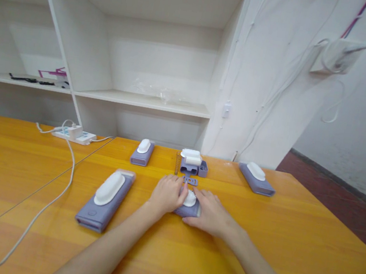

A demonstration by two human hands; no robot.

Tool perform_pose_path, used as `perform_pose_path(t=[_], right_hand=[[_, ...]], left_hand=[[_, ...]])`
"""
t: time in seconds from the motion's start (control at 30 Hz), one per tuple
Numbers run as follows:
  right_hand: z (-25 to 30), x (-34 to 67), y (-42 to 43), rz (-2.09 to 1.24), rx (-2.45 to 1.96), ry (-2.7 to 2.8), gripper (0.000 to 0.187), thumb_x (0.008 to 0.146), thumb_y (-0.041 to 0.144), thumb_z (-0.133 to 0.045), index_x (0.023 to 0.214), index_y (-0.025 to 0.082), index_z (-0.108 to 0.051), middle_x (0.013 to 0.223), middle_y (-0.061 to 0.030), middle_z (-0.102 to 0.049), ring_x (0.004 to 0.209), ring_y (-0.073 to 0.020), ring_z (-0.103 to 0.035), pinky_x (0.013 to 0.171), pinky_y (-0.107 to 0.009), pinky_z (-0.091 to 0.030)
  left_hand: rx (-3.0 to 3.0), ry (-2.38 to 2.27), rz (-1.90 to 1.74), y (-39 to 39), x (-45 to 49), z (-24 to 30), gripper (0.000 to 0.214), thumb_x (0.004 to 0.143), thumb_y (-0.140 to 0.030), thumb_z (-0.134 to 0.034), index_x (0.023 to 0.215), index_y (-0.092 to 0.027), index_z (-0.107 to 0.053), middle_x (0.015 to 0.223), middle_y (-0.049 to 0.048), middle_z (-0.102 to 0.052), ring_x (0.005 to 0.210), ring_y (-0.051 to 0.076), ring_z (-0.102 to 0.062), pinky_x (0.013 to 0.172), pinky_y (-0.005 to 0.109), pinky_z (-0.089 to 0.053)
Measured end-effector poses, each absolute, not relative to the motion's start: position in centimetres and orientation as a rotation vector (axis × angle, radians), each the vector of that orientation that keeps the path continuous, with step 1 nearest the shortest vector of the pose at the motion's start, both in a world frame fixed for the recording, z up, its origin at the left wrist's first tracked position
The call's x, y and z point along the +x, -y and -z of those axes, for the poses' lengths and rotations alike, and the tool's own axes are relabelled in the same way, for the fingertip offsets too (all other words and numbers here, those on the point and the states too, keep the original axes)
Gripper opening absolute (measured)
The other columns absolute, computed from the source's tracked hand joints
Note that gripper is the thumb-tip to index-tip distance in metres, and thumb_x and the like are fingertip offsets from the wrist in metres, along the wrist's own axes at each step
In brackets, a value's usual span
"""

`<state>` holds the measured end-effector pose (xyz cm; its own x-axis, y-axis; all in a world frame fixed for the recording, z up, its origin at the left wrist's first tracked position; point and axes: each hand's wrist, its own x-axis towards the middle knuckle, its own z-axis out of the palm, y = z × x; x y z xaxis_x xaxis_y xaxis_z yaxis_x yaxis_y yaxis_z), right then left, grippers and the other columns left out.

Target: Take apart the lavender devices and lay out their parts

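Observation:
Both hands rest on a purple device with a white top [189,204] lying on the orange table [256,241]. My left hand [167,194] is curled over its left end, fingers closed on it. My right hand [210,211] lies on its right side, fingers pressed against it. Just beyond the hands lie a small flat purple part [191,181], an upright metal spring [177,163] and a partly taken-apart purple and white unit [192,161].
A large purple device with white top [106,198] lies at the left, and two more sit at the back [142,152] and back right [256,178]. A white power strip [74,134] with a cable trails across the left. White shelves [140,100] stand behind.

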<state>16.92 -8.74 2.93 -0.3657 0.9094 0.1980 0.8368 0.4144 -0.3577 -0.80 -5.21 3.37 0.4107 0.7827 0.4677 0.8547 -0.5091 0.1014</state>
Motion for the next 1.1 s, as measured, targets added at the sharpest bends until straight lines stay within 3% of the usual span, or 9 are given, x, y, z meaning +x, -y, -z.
perform_pose_path(t=[0.27, 0.5, 0.7, 0.83, 0.97, 1.1], right_hand=[[-2.8, 17.5, 8.2, -0.422, -1.28, 2.338, 0.081, 0.06, 0.039, -0.076, 0.133, 0.019, -0.045, 0.127, -0.0099, -0.052, 0.113, -0.0276, -0.05, 0.096, -0.039, -0.039], [-2.1, 20.2, 8.9, 0.063, -1.576, 2.161, 0.056, 0.076, 0.056, -0.061, 0.117, 0.019, -0.056, 0.11, -0.0114, -0.06, 0.104, -0.0298, -0.052, 0.09, -0.045, -0.039], [0.0, 22.4, 8.3, -0.264, -1.479, 1.841, 0.044, 0.079, 0.049, -0.059, 0.109, 0.018, -0.054, 0.113, -0.0096, -0.059, 0.104, -0.0236, -0.055, 0.09, -0.037, -0.044], [0.5, 22.1, 8.6, -0.243, -1.434, 1.952, 0.043, 0.076, 0.046, -0.063, 0.109, 0.019, -0.054, 0.113, -0.0094, -0.059, 0.106, -0.0244, -0.054, 0.093, -0.04, -0.043], [0.5, 21.9, 9.2, 0.015, -1.438, 2.105, 0.056, 0.077, 0.053, -0.061, 0.12, 0.018, -0.051, 0.126, -0.0129, -0.052, 0.12, -0.0283, -0.045, 0.104, -0.051, -0.028], [0.3, 21.0, 9.6, 0.173, -1.402, 2.238, 0.077, 0.076, 0.064, -0.056, 0.136, 0.019, -0.038, 0.137, -0.0146, -0.042, 0.129, -0.031, -0.034, 0.108, -0.059, -0.01]], left_hand=[[-2.542, 1.482, 0.714, 5.1, -1.1, -3.9, 0.032, 0.093, -0.039, -0.034, 0.08, -0.019, -0.057, 0.082, 0.0077, -0.065, 0.077, 0.022, -0.061, 0.067, 0.031, -0.042], [-2.435, 1.552, 0.696, 5.0, -1.3, -3.6, 0.04, 0.095, -0.041, -0.028, 0.079, -0.019, -0.056, 0.081, 0.0089, -0.065, 0.079, 0.023, -0.06, 0.069, 0.032, -0.041], [-2.444, 1.466, 0.698, 5.4, -2.1, -3.1, 0.038, 0.095, -0.04, -0.026, 0.081, -0.02, -0.055, 0.082, 0.0086, -0.063, 0.081, 0.022, -0.057, 0.072, 0.033, -0.04], [-2.445, 1.363, 0.743, 5.8, -2.6, -2.4, 0.035, 0.093, -0.041, -0.03, 0.085, -0.019, -0.056, 0.087, 0.0105, -0.061, 0.086, 0.025, -0.054, 0.076, 0.037, -0.04], [-2.482, 1.339, 0.748, 6.1, -3.1, -2.5, 0.044, 0.088, -0.056, -0.035, 0.088, -0.019, -0.057, 0.088, 0.0112, -0.059, 0.086, 0.026, -0.054, 0.077, 0.038, -0.041], [-2.516, 1.302, 0.744, 6.4, -3.3, -2.9, 0.065, 0.07, -0.079, -0.042, 0.089, -0.019, -0.056, 0.09, 0.0115, -0.058, 0.087, 0.028, -0.054, 0.08, 0.04, -0.042]])
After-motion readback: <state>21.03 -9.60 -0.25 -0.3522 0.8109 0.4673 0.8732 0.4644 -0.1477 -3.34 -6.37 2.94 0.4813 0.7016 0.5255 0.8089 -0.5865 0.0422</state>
